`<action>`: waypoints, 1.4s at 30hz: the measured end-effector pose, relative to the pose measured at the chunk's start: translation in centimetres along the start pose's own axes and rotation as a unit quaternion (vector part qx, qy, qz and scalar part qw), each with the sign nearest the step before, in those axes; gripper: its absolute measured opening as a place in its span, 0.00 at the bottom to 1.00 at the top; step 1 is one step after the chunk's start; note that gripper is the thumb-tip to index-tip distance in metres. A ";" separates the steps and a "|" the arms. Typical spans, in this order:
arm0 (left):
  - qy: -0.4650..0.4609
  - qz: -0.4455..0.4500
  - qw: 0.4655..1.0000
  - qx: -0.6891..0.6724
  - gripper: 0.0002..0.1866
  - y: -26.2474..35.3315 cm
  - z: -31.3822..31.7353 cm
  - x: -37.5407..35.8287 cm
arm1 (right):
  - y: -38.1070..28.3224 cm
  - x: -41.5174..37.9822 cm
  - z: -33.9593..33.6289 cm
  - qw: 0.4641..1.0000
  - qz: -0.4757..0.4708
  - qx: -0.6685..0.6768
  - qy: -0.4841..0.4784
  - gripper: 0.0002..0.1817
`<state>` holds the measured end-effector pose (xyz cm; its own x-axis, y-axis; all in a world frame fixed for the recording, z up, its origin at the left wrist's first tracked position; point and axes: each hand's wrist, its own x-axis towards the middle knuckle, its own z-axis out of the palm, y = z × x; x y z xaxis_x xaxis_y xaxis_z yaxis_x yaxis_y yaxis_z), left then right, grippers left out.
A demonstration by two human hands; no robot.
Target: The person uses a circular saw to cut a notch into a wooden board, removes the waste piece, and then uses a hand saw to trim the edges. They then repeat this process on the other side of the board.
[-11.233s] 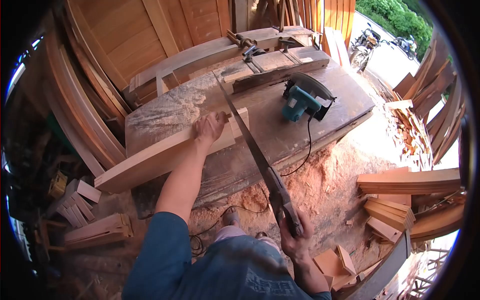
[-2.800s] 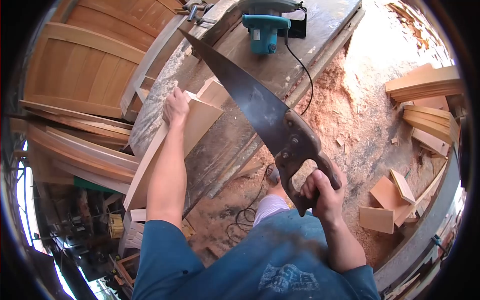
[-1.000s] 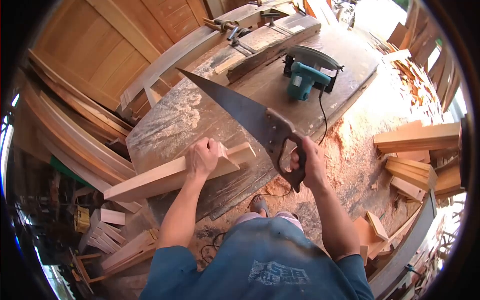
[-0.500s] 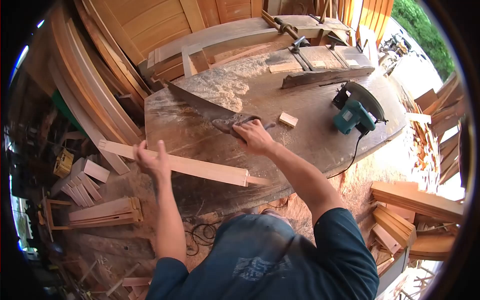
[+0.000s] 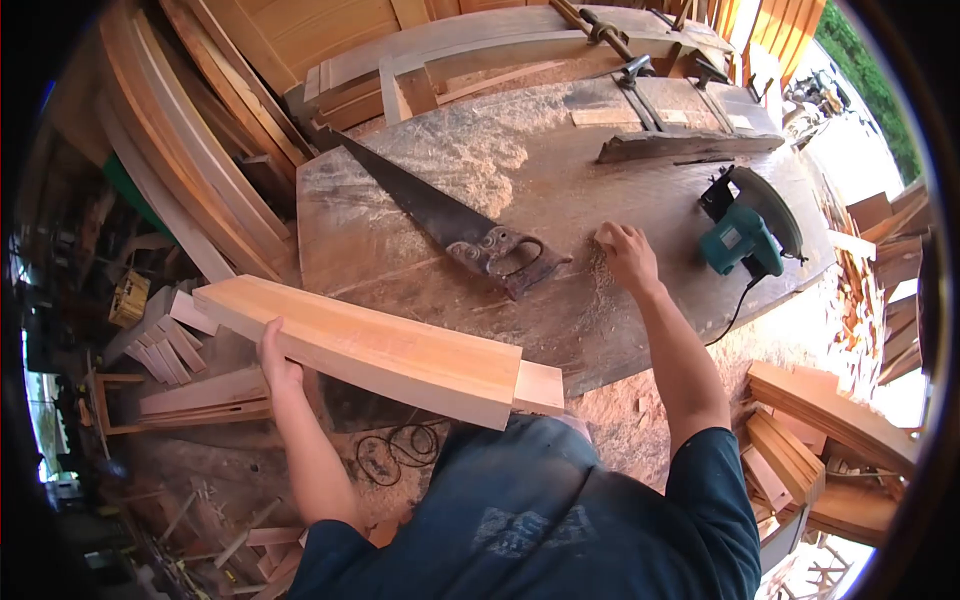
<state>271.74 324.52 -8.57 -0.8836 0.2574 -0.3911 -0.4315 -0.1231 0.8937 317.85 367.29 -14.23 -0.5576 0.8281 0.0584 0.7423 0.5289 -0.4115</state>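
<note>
My left hand [image 5: 280, 360] grips a thick plank [image 5: 380, 345] near its left end, raised at the table's near side. A stepped tongue is cut at the plank's right end. Part of the hand is hidden behind the wood. On the dusty tabletop, my right hand [image 5: 628, 258] has its fingers closed over a small wood block [image 5: 602, 235], mostly covered by them. Left of that hand a handsaw [image 5: 430, 210] lies flat, its worn wooden handle towards me and its blade pointing to the far left.
A teal circular saw [image 5: 735, 235] with a cord rests on the table's right side. Clamps [image 5: 635, 70] and a dark board [image 5: 690, 148] lie behind, near sawdust [image 5: 480, 160]. Curved boards [image 5: 190, 150] lean at left; cut timber [image 5: 830, 415] is stacked at right.
My right hand has let go of the handsaw and moved right onto the small block. My left hand has lifted and turned the plank, showing its broad face.
</note>
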 end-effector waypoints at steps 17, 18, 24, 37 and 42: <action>-0.003 0.001 1.000 -0.012 0.27 2.2 -2.6 -2.7 | 29.9 -26.2 -24.4 0.596 0.086 0.689 0.402 0.28; -0.001 0.023 1.000 -0.003 0.26 4.4 -1.0 -3.5 | 27.5 -25.7 -22.9 0.609 0.099 0.705 0.350 0.27; -0.144 0.212 0.947 0.195 0.33 17.2 8.4 -10.6 | 12.9 -22.5 -15.5 0.708 0.239 0.617 0.249 0.20; -0.647 0.087 0.584 0.483 0.41 6.6 23.5 -20.9 | 1.2 -27.9 -1.5 0.508 0.154 0.847 0.040 0.51; -0.735 -0.009 0.442 0.514 0.38 -2.9 27.4 -19.9 | -2.1 -31.7 -0.3 0.535 0.250 0.806 0.027 0.40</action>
<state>295.54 346.08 2.60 0.5176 0.6875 -0.5094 0.5421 0.1971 0.8169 334.07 339.98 -14.94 -0.3948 0.8183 -0.4178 -0.5169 -0.5737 -0.6354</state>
